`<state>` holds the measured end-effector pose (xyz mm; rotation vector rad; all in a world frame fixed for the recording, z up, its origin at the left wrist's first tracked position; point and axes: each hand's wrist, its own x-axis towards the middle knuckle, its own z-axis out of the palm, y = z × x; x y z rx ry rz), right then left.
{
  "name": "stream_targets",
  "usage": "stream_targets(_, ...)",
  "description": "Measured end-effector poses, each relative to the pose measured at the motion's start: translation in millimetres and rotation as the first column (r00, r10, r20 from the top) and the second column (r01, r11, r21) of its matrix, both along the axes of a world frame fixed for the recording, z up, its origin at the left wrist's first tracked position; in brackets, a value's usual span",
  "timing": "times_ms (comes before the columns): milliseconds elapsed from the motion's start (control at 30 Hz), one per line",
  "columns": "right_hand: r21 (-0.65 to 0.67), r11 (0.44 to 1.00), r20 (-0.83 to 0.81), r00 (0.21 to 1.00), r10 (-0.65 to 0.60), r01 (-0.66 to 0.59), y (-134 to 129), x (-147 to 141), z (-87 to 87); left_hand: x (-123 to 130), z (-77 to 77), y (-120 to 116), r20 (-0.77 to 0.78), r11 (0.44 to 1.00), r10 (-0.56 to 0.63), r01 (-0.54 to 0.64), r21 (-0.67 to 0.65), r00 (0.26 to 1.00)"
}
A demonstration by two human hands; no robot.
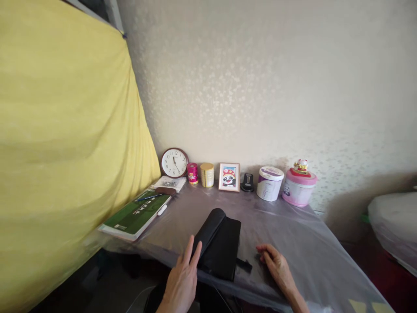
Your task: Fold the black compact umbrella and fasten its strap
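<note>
Left hand (182,276): reaches in from the near edge, back of hand up, index and middle fingers extended far and slightly right, spread in a narrow V against the near left part of the black roll (211,230); thumb hidden. Right hand (275,263): enters from near right, forearm slanting far-left, fingers curled, thumb close to the index finger; cannot tell whether it pinches anything or touches the table (293,226).

Roll lies at the table's near edge, between the hands. Long axis slants from near left to far right; rounded end points far. Flat black panel (228,248) extends from its right side, right edge running roughly near to far. Short black strap (244,265) projects right from the panel's near right side, toward the right hand.
</note>
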<state>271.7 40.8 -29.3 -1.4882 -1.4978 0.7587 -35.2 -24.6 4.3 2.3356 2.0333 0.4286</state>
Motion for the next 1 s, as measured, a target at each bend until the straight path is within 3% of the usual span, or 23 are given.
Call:
stream_targets(100, 0.005, 1.000, -0.004, 1.000, -0.002, 0.002, 1, 1, -3.0, 4, -1.8, 3, -0.199, 0.998, 0.024, -0.036, -0.056, 0.980)
stream_targets(233, 0.020, 1.000, -0.038, 0.999, 0.013, -0.012, 2, 1, -5.8, -5, -8.0, 18, -0.203, 0.990, 0.068, -0.091, -0.111, 0.977)
stream_targets(333, 0.032, 0.999, -0.065, 0.998, 0.012, -0.010, 2, 1, -5.9, -15, -5.2, 30, -0.043, 0.988, 0.053, -0.058, -0.142, 0.998)
stream_targets(433, 0.040, 0.999, -0.062, 0.998, 0.016, -0.014, 1, 2, -4.5, -21, 6.1, 36, 0.263, 0.978, 0.060, -0.004, -0.208, 0.963)
stream_targets(533, 0.050, 0.998, -0.047, 0.998, 0.035, -0.033, 0, 2, -2.7, -21, 19.8, 36, 0.621, 0.928, 0.168, 0.090, -0.362, 0.766)
stream_targets(600, 0.060, 0.998, -0.045, 0.998, 0.035, -0.033, -1, 2, -1.9, -17, 27.4, 34, 0.711, 0.895, 0.221, 0.150, -0.419, 0.668)
stream_targets(633, 0.069, 0.997, -0.040, 0.999, 0.035, -0.032, -1, 2, -1.9, -14, 30.8, 33, 0.716, 0.888, 0.225, 0.163, -0.430, 0.661)
stream_targets(733, 0.101, 0.994, -0.001, 0.999, 0.045, -0.045, -1, 3, -2.8, -3, 40.5, 30, 0.692, 0.903, 0.186, 0.157, -0.401, 0.698)
stream_targets(833, 0.118, 0.991, 0.010, 0.998, 0.054, -0.055, -2, 3, -0.6, 8, 49.4, 27, 0.523, 0.973, 0.013, 0.109, -0.201, 0.852)
stream_targets(900, 0.145, 0.987, 0.002, 0.997, 0.074, -0.074, -5, 3, 4.7, 14, 52.3, 25, 0.373, 0.992, -0.069, 0.103, -0.072, 0.925)
stream_targets(933, 0.160, 0.983, -0.005, 0.996, 0.089, -0.087, -7, 3, 8.1, 16, 52.4, 25, 0.361, 0.993, -0.074, 0.103, -0.061, 0.930)
stream_targets(1000, 0.187, 0.979, -0.030, 0.995, 0.091, -0.084, -11, 3, 14.2, 19, 50.3, 26, 0.472, 0.981, -0.013, 0.103, -0.166, 0.881)
